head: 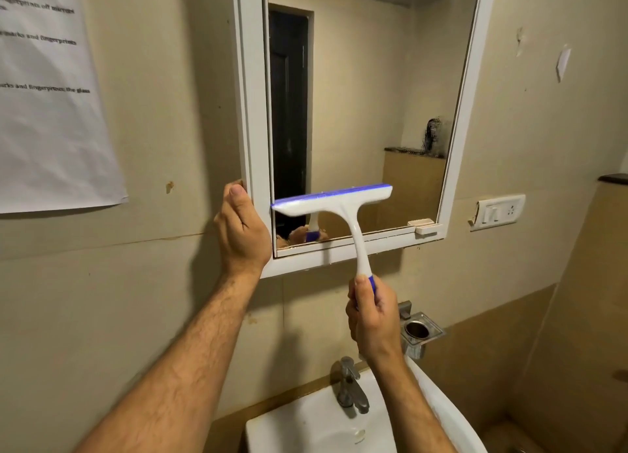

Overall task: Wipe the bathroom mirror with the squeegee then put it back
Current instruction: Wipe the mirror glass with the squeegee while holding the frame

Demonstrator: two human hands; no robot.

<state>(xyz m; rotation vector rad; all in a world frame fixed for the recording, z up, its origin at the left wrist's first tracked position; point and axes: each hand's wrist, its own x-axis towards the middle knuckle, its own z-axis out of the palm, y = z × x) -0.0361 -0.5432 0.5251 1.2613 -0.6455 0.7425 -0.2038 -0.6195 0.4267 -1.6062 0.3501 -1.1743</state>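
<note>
A right hand (373,316) grips the blue-ended handle of one white plastic squeegee (339,204), its blade against the lower glass of a white-framed wall mirror (360,95); the left hand (241,228) curls around the frame's left edge. Below, one metal cup holder (419,332) stands beside one white basin (306,429) with one steel tap (350,384).

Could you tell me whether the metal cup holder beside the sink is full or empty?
Empty, as far as visible: the metal cup holder shows only its bare inside; its bottom is hidden.

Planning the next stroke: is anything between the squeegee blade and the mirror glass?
Nothing visible. The squeegee blade lies against the lower mirror glass, held by the right hand; the left hand grips the frame's outer edge.
</note>
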